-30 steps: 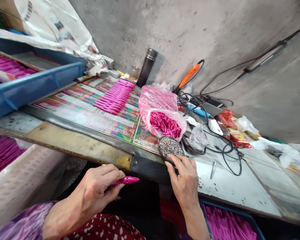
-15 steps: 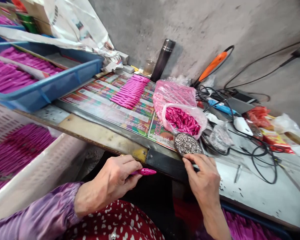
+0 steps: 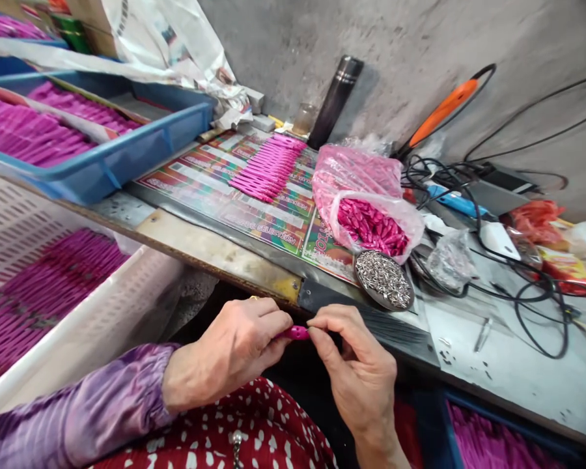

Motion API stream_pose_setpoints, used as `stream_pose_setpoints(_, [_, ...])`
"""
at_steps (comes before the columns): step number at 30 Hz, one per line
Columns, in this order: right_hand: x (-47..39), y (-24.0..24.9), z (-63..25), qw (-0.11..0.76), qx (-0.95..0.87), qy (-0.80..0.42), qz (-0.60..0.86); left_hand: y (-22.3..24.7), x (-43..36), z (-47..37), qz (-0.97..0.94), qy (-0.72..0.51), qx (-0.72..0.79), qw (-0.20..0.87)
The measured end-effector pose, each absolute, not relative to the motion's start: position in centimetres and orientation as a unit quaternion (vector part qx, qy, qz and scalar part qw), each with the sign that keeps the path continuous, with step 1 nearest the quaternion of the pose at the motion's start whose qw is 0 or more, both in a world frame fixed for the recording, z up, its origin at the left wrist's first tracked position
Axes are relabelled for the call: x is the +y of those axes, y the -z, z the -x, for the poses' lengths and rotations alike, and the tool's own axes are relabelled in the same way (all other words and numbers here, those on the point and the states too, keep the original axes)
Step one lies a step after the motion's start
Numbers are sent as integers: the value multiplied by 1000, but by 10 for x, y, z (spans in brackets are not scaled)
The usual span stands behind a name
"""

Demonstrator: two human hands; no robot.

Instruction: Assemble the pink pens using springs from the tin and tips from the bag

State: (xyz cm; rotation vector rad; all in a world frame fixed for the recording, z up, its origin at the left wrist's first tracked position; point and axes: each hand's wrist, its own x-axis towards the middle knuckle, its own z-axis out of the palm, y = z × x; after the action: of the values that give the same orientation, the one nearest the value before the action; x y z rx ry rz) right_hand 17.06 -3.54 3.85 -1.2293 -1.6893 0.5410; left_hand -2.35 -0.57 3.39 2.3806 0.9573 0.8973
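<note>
In my left hand (image 3: 239, 342), closed in front of the bench edge, is a slim magenta plastic piece (image 3: 297, 333) with small holes in it; most of it is hidden by the fingers. My right hand (image 3: 356, 365) meets its free end, thumb and forefinger pinched together. Whatever lies between those fingertips is too small to make out. Just beyond is a dark round dish (image 3: 410, 301) full of small shiny metal pins (image 3: 383, 277). Behind the dish, an open pink plastic bag (image 3: 356, 169) holds many short magenta pieces (image 3: 371, 228).
A row of slim magenta pieces (image 3: 268, 168) lies on a printed sheet (image 3: 209, 189). Blue tray (image 3: 112, 166) and white crate (image 3: 112, 312), both with magenta pieces, are on the left. A dark flask (image 3: 335, 101), orange-handled tool (image 3: 444, 111) and tangled cables (image 3: 522, 299) lie along the wall.
My right hand has left the dish of pins and moved left to the tip of the magenta piece. My left hand still holds that piece; the view has shifted slightly.
</note>
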Motion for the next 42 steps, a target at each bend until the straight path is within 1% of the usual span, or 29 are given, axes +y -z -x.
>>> stream_pose_setpoints(5, [-36, -35, -168, 463, -690, -241, 501, -34, -8, 23, -865, -312, 347, 182])
stream_pose_setpoints(10, [-36, -34, -165, 458, -701, -217, 502, -31, -8, 24, -873, -295, 348, 170])
stream_pose_setpoints(18, [-39, -37, -160, 415, -786, -10, 458, -30, -15, 26, -887, -263, 358, 125])
stream_pose_setpoints(24, [-37, -18, -163, 366, -824, 179, 393, -22, -16, 25, -884, -259, 364, 140])
stream_pose_setpoints(26, [-35, -12, -163, 360, -829, 219, 367, -20, -16, 25, -880, -267, 366, 140])
stream_pose_setpoints(29, [-32, -8, -163, 372, -829, 213, 358, -20, -16, 25, -880, -271, 365, 134])
stream_pose_setpoints(33, [-33, -16, -166, 405, -827, 93, 379, -24, -14, 27, -881, -287, 356, 123])
stream_pose_setpoints(35, [-33, -22, -173, 409, -816, 63, 404, -23, -11, 27, -878, -310, 347, 116])
stream_pose_setpoints(37, [-31, -26, -184, 409, -798, 73, 437, -20, -8, 28, -873, -334, 339, 107])
stream_pose_setpoints(42, [-23, -28, -225, 399, -741, 153, 519, -10, -1, 26, -866, -376, 319, 79])
